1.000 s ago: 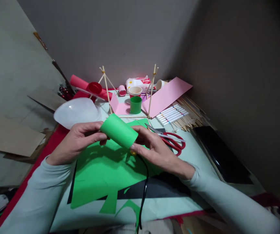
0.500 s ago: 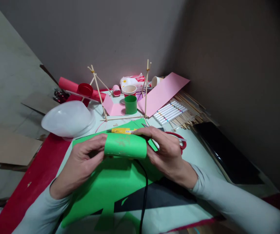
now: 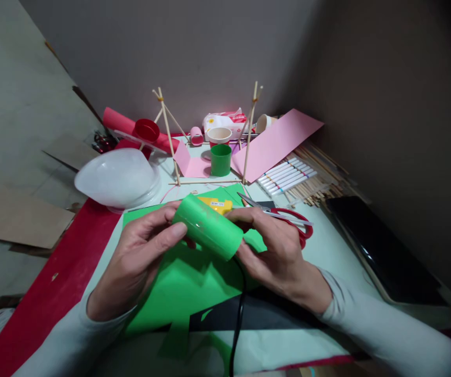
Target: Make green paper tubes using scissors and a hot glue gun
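Both my hands hold a green paper-wrapped cup (image 3: 210, 232) lying on its side above a sheet of green paper (image 3: 186, 283). My left hand (image 3: 141, 259) grips its left end, thumb on top and fingers curled round. My right hand (image 3: 278, 251) closes on its right end. A yellow glue gun (image 3: 214, 204) lies just behind the cup, and its black cord (image 3: 239, 319) runs down towards me under my hands.
Red-handled scissors (image 3: 288, 219) lie right of my hands. Behind stand a green cup (image 3: 221, 159), a paper cup (image 3: 218, 135), two stick tripods (image 3: 169, 133), pink paper (image 3: 276, 144), markers (image 3: 286, 175), loose sticks (image 3: 319, 180). A white plastic lid (image 3: 117, 177) sits left; a black tablet (image 3: 382, 251) right.
The green cup has been turned in my hands from level to tilted, its right end lower and nearer me. The view shifted slightly; the glue gun shows more behind the cup.
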Tool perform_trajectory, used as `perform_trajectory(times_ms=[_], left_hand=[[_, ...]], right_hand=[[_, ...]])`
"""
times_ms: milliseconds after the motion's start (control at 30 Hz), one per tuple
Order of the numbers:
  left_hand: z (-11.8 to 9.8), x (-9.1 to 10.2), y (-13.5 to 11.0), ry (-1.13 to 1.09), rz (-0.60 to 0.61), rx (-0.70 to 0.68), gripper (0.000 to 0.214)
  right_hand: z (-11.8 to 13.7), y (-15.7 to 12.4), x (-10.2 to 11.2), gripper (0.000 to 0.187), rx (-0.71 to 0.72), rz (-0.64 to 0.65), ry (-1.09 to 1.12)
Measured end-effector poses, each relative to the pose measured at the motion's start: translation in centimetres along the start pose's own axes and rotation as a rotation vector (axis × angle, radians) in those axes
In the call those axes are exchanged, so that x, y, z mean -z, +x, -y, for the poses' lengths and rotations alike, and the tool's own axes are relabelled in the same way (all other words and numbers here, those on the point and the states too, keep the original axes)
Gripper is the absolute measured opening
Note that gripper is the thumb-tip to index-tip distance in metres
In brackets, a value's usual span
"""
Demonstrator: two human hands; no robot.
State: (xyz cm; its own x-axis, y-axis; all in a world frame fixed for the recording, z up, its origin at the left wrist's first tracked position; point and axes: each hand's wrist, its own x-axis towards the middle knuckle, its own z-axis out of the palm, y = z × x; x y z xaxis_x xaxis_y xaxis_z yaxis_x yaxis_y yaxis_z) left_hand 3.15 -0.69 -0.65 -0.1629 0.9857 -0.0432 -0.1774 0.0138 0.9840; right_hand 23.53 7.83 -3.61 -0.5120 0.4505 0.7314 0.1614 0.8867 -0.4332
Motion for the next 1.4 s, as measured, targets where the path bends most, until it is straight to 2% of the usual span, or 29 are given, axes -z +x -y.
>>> perform_trajectory(times_ms=[67,133,233,333,467,533,600,667,733,867,933,1000,1067,1200,1267,1400], left_hand=[[-0.2,-0.2,0.0,-0.019,0.014,0.009,0.008],[-0.4,-0.4,0.0,-0.019,0.022,0.02,0.015],[-0.5,-0.6,0.0,-0.063,0.022,0.095,0.016],[-0.4,-0.8,-0.1,-0.135,0.04,0.155,0.021],[-0.4,-0.8,-0.4,-0.214,0.038,0.188,0.024],[-0.5,-0.4,-0.3,-0.113,0.027,0.135,0.021],[-0.6,0.3,-0.1,0.15,0.035,-0.03,0.014],[-0.5,1.1,0.3,0.438,0.07,-0.216,0.019],[-0.4,1.7,0.5,0.585,0.112,-0.302,0.018],[0.2,2.7,0.5,0.694,0.181,-0.381,0.017],[0.6,3.1,0.4,0.743,0.173,-0.393,0.013],[0.8,3.4,0.4,0.76,0.11,-0.421,0.01],[0.4,3.3,0.5,0.755,0.103,-0.449,0.006],[-1.1,2.3,1.1,0.675,0.139,-0.428,0.02],[-1.5,2.0,1.3,0.643,0.133,-0.404,0.019],[-0.9,1.9,1.0,0.668,0.214,-0.406,0.012]], right_hand=[[0.0,-0.1,-0.1,0.025,0.003,0.011,-0.003],[0.0,-0.2,-0.1,0.026,0.003,0.002,-0.019],[-0.1,-0.3,-0.1,0.029,0.038,-0.027,-0.063],[-0.2,-0.4,0.0,0.028,0.112,-0.033,-0.042],[-0.2,-0.1,-0.3,0.022,0.244,0.05,-0.008],[-0.1,0.0,-0.4,0.019,0.321,0.12,-0.012],[0.0,0.2,-0.5,0.022,0.341,0.171,0.019],[0.2,0.3,-0.4,0.026,0.286,0.178,0.085],[0.4,0.4,-0.4,0.031,0.214,0.152,0.153],[0.4,0.7,-0.1,0.05,0.14,0.127,0.244],[0.4,1.0,0.1,0.062,0.158,0.146,0.327],[0.5,1.4,0.3,0.066,0.187,0.178,0.431],[0.7,1.8,0.5,0.065,0.187,0.218,0.514],[0.9,2.0,0.9,0.062,0.166,0.308,0.605],[1.0,1.8,0.9,0.062,0.155,0.327,0.64],[1.1,1.1,0.5,0.047,-0.037,0.253,0.625]])
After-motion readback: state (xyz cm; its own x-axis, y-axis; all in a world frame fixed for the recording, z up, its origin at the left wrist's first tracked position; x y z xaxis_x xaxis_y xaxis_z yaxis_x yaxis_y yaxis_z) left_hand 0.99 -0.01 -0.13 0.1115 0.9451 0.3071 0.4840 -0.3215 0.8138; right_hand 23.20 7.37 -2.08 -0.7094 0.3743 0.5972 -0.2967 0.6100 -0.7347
